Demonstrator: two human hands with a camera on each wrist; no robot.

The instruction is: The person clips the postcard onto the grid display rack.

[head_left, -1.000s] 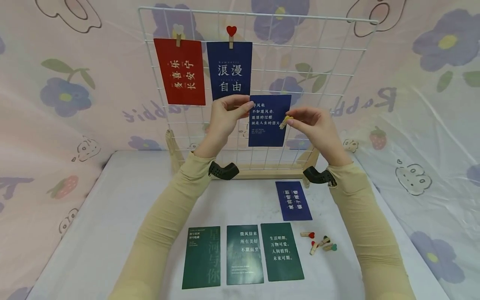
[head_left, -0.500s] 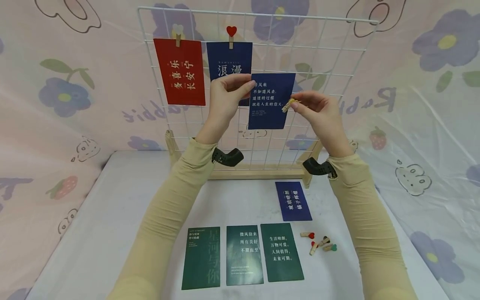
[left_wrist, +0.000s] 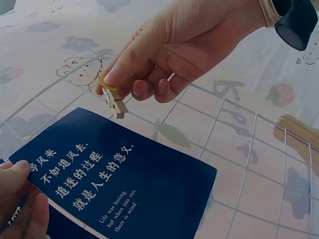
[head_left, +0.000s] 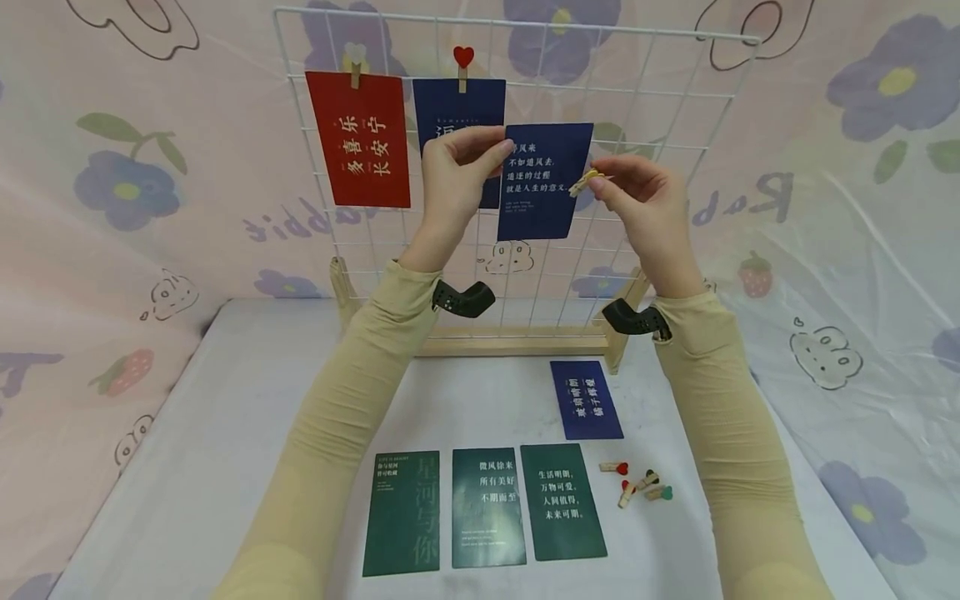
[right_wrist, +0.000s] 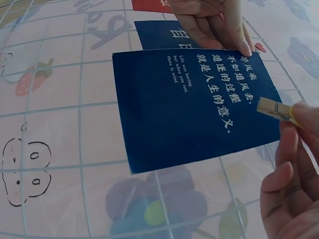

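Observation:
My left hand (head_left: 457,179) pinches a blue card (head_left: 543,183) by its upper left edge, thumb in front. The card, printed with white writing, is held up before the white wire grid (head_left: 645,100). Between thumb and forefinger, my right hand (head_left: 648,208) pinches a small wooden clothespin (right_wrist: 276,108) with a yellow top. In the left wrist view the clothespin's tip is apart from the card (left_wrist: 119,169). Behind my left hand, another blue card (head_left: 459,96) hangs from a clothespin with a red heart (head_left: 463,58), partly hidden. A red card (head_left: 358,137) hangs left of it under a white-topped clothespin (head_left: 356,67).
A wooden base (head_left: 517,343) carries the grid. In front, a blue card (head_left: 587,400) lies on the white table (head_left: 232,433), with a row of green cards (head_left: 487,508) nearer me. Several small clothespins (head_left: 626,493) lie loose to their right.
Both hands have risen along the grid, taking the blue card and the yellow-topped clothespin with them. The left hand and card now cover more of the hanging blue card.

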